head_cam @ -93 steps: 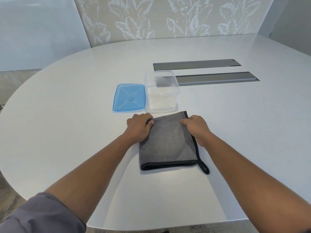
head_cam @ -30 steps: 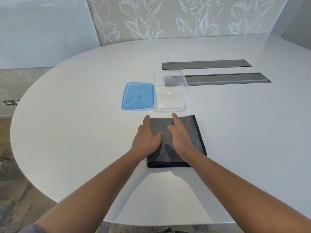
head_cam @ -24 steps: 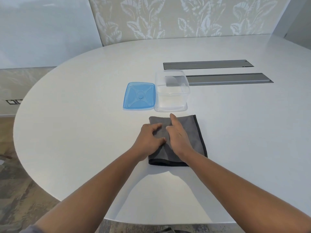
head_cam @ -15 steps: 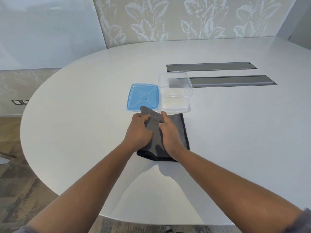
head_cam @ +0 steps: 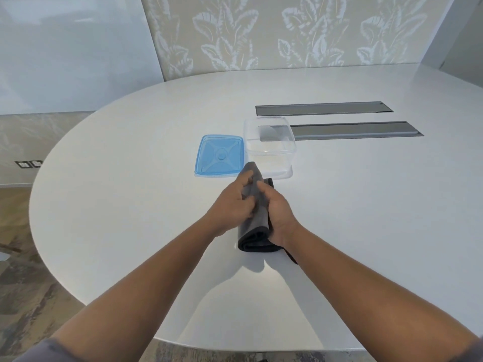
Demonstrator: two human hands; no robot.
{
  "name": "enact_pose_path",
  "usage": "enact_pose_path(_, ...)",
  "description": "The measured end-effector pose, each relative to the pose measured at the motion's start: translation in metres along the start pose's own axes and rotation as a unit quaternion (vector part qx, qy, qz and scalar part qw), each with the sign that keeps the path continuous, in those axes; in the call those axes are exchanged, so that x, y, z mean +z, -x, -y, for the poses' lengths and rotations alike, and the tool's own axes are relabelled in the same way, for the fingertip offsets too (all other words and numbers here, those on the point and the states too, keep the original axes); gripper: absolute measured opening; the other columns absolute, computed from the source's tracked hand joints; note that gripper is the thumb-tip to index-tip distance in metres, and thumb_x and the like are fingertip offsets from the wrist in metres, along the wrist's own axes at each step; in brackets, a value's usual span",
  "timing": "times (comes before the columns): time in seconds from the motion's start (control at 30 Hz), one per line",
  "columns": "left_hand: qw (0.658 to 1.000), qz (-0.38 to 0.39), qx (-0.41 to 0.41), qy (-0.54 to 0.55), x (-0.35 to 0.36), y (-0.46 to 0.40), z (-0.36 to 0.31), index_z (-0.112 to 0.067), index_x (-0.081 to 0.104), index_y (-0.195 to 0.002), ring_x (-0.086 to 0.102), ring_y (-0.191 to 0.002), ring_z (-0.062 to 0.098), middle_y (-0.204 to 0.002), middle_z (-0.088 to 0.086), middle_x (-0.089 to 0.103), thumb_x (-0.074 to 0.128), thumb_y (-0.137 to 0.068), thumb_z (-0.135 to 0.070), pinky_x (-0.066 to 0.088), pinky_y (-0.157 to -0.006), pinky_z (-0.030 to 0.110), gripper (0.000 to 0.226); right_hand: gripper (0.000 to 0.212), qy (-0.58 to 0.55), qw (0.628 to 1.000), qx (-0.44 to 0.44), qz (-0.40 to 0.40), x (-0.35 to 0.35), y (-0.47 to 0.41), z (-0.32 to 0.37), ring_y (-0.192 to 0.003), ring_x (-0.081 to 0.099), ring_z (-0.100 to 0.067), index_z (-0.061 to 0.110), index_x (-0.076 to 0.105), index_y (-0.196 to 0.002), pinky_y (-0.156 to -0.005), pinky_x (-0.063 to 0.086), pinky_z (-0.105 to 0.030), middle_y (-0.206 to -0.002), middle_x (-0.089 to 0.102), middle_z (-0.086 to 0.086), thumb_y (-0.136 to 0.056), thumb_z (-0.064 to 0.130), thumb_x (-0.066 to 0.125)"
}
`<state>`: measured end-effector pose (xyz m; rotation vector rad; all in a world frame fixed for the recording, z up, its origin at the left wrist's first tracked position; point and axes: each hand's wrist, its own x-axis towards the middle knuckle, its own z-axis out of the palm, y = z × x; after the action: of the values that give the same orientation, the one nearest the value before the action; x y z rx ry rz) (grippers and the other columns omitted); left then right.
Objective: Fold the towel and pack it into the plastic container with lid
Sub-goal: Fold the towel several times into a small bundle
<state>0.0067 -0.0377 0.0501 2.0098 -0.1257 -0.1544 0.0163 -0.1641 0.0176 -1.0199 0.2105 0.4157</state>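
The grey towel [head_cam: 257, 226] with black edging is folded into a narrow bundle and lifted between both hands, its far corner pointing up toward the container. My left hand [head_cam: 231, 205] grips its left side, fingers curled over the cloth. My right hand [head_cam: 278, 212] grips the right side, thumb on top. A black hanging loop trails from under my right wrist. The clear plastic container [head_cam: 269, 146] stands open just beyond the towel. Its blue lid [head_cam: 219, 155] lies flat to the left, touching it.
The white oval table [head_cam: 130, 178] carries two long grey cable-slot covers [head_cam: 355, 130] behind and right of the container. The near table edge curves under my forearms. A patterned wall panel stands behind the table.
The towel lay flat and wide under my hands. Both hands have since folded it narrower and gathered it up off the table, nearer the container.
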Motion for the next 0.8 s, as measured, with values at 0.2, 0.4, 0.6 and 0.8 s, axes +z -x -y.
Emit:
enact_pose_path(0.2,0.959,-0.01,0.071,-0.276,0.022,-0.01,0.033,-0.033,0.014,-0.163,-0.002,-0.157,0.019,-0.172,-0.004,0.006,0.036,-0.101,-0.058,0.005,-0.126,0.044,0.07,0.031,0.153,0.983,0.013,-0.1,-0.007,-0.001,0.02,-0.102,0.073,-0.029,0.018,0.071,-0.12,-0.094,0.059,-0.047,-0.11,0.077,-0.013,-0.099,0.03,0.053)
enact_pose_path(0.4,0.949,0.037,0.063,-0.307,0.039,-0.016,0.041,-0.036,-0.001,-0.163,-0.014,-0.157,0.018,-0.172,-0.007,-0.008,0.018,-0.097,-0.07,-0.001,-0.124,0.046,0.077,0.039,0.083,0.992,0.053,-0.072,-0.023,0.006,0.023,-0.111,0.07,-0.035,0.009,0.07,-0.126,-0.1,0.055,-0.048,-0.12,0.073,-0.021,-0.095,0.021,0.051)
enact_pose_path(0.6,0.943,0.039,0.051,-0.327,0.047,-0.024,0.038,-0.038,0.005,-0.162,-0.007,-0.158,0.023,-0.173,-0.003,-0.002,0.017,-0.107,-0.048,-0.001,-0.124,0.047,0.057,0.049,-0.015,0.995,0.069,-0.067,-0.036,0.013,0.022,-0.095,0.067,-0.035,-0.002,0.064,-0.132,-0.085,0.058,-0.045,-0.11,0.069,-0.022,-0.089,0.01,0.044)
enact_pose_path(0.8,0.939,0.037,0.052,-0.337,0.052,-0.025,0.038,-0.036,0.007,-0.164,-0.008,-0.158,0.023,-0.173,-0.002,-0.001,0.02,-0.108,-0.049,-0.001,-0.124,0.046,0.059,0.031,0.17,0.979,0.018,-0.115,-0.023,0.015,0.027,-0.091,0.068,-0.029,0.007,0.069,-0.105,-0.086,0.058,-0.043,-0.102,0.071,-0.015,-0.083,0.008,0.048)
